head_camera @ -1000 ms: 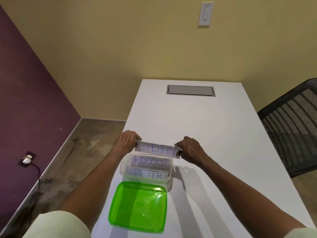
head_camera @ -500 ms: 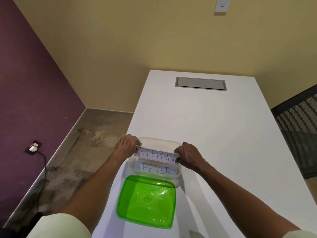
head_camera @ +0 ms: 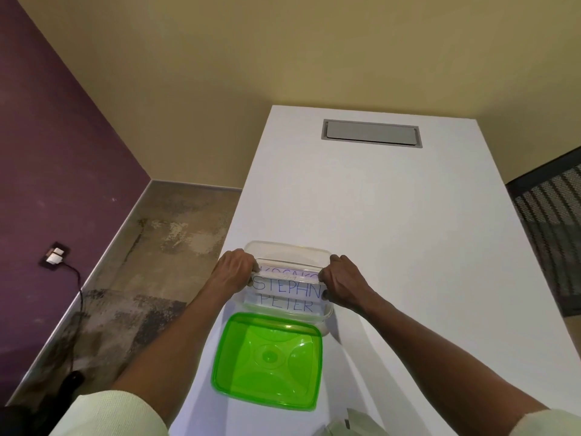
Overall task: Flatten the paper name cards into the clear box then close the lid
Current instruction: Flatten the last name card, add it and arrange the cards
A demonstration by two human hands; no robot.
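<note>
A clear box [head_camera: 284, 251] stands on the white table [head_camera: 393, 215] near its left edge. Over the box I hold a white name card reading STEPHN [head_camera: 287, 287]. My left hand [head_camera: 234, 272] pinches its left end and my right hand [head_camera: 341, 281] pinches its right end. Inside the box lie a card reading PETER [head_camera: 287, 305] and another card [head_camera: 289, 272] whose writing shows just beyond the held one. The green lid [head_camera: 267, 360] lies flat on the table right in front of the box, nearer to me.
A grey hatch [head_camera: 371, 137] is set into the far end of the table. A black mesh chair [head_camera: 553, 228] stands at the right. The table's left edge drops to a concrete floor [head_camera: 151, 262] beside a purple wall with a socket [head_camera: 55, 256].
Both hands have lowered the STEPHN card toward me and down onto the cards in the box. The camera has tilted, so the box now sits lower in view.
</note>
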